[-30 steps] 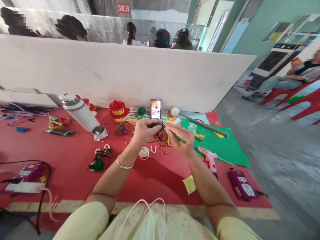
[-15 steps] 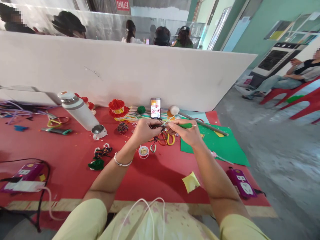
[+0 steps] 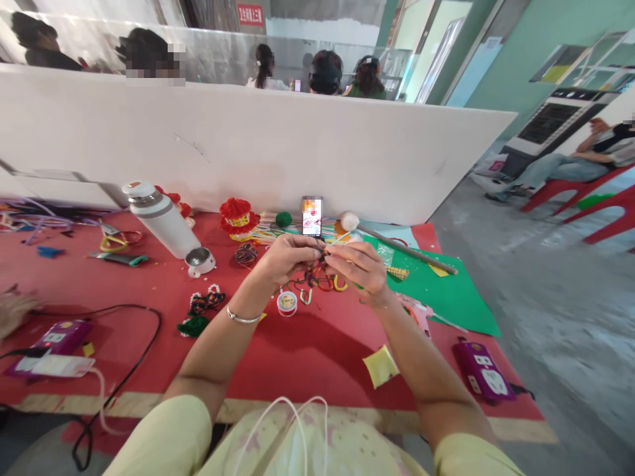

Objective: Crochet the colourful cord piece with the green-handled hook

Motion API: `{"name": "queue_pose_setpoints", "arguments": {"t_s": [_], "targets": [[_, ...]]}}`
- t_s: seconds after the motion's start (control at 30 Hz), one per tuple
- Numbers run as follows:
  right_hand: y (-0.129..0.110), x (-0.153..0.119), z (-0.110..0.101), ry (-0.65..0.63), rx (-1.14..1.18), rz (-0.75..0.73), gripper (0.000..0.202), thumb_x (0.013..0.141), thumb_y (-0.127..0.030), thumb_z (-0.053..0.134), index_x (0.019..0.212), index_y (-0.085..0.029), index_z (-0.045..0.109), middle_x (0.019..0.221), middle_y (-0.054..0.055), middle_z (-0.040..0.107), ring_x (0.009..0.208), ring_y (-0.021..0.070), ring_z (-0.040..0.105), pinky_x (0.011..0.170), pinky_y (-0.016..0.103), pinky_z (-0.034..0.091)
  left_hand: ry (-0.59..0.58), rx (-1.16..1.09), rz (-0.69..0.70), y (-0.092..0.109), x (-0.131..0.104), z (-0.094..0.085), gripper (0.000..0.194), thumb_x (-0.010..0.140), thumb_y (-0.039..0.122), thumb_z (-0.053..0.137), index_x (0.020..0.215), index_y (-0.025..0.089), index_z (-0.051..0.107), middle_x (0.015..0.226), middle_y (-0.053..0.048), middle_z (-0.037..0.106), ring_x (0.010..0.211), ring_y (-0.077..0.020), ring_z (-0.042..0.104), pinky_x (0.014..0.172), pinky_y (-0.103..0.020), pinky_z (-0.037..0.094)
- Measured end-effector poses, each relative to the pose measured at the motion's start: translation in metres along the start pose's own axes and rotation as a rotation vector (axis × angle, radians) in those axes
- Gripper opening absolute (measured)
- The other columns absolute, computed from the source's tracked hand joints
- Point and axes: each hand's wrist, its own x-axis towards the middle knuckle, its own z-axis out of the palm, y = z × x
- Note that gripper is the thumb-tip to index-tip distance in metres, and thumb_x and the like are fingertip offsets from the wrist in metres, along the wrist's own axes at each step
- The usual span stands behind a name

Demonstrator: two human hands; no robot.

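1. The left hand [image 3: 288, 259] pinches a small piece of dark cord [image 3: 322, 252] between thumb and fingers, above the middle of the table [image 3: 317, 360].
2. The right hand [image 3: 360, 268] has its fingers bent and their tips together, pinching at the same piece; the exact grip is too small to tell.
3. Just beyond the hands, a lit phone [image 3: 312, 217] stands upright near the white panel [image 3: 317, 152], which walls off the far side.
4. Beneath the hands lie tangled cords and yellow-handled scissors [image 3: 340, 284], partly covered; a thread spool [image 3: 286, 303] sits nearer.
5. To the left are a coiled cord bundle [image 3: 245, 254], a red fluffy ornament [image 3: 239, 218], and a tilted white bottle [image 3: 163, 221] with a metal-lined cup [image 3: 200, 262] just beside it.
6. Nearer left lies a beaded piece [image 3: 206, 302] against a green tuft [image 3: 193, 326].
7. To the right, a stick [image 3: 407, 249] lies partly over a green sheet [image 3: 466, 304]; the right forearm partly hides a pink glue gun [image 3: 421, 314].
8. A yellow packet [image 3: 381, 365] lies near right, and a purple power strip [image 3: 483, 371] farther right.
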Motion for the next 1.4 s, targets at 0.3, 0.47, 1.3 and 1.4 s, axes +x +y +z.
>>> {"name": "queue_pose_setpoints", "arguments": {"t_s": [0.3, 0.47, 1.3, 1.4], "targets": [[-0.003, 0.034, -0.037, -0.308, 0.311, 0.267, 0.016, 0.097, -0.027, 0.072, 0.111, -0.029, 0.081, 0.101, 0.003, 0.086, 0.094, 0.0209, 0.078, 0.087, 0.042, 0.065, -0.093, 0.447, 0.152, -0.001, 0.011, -0.011, 0.016, 0.067, 0.018, 0.077, 0.079, 0.018, 0.087, 0.074, -0.005, 0.079, 0.064, -0.0153, 0.066, 0.060, -0.027, 0.050], [0.006, 0.023, -0.036, -0.281, 0.703, 0.765, 0.019, 0.093, -0.045, 0.076, 0.094, -0.028, 0.086, 0.092, 0.003, 0.085, 0.086, 0.0189, 0.078, 0.080, 0.035, 0.064, -0.175, 0.342, 0.077, -0.002, 0.008, -0.007, 0.016, 0.065, 0.018, 0.081, 0.080, 0.016, 0.087, 0.069, -0.004, 0.075, 0.055, -0.0112, 0.057, 0.049, -0.024, 0.043], [-0.020, -0.016, 0.029, 0.217, 0.248, 0.427, 0.023, 0.098, -0.037, 0.071, 0.119, -0.033, 0.079, 0.112, 0.008, 0.082, 0.104, 0.0258, 0.078, 0.093, 0.048, 0.064, -0.014, -0.072, 0.049, -0.018, 0.006, 0.006, 0.040, 0.058, 0.026, 0.100, 0.094, 0.015, 0.087, 0.078, -0.006, 0.078, 0.060, -0.0101, 0.065, 0.052, -0.020, 0.049], [-0.019, -0.012, 0.023, 0.184, 0.359, 0.482, 0.020, 0.097, -0.035, 0.073, 0.115, -0.032, 0.081, 0.109, 0.006, 0.083, 0.102, 0.0241, 0.078, 0.093, 0.045, 0.064, -0.077, -0.015, 0.040, -0.011, 0.004, 0.002, 0.039, 0.063, 0.028, 0.098, 0.098, 0.015, 0.087, 0.079, -0.006, 0.079, 0.058, -0.0088, 0.062, 0.052, -0.020, 0.047]]}}
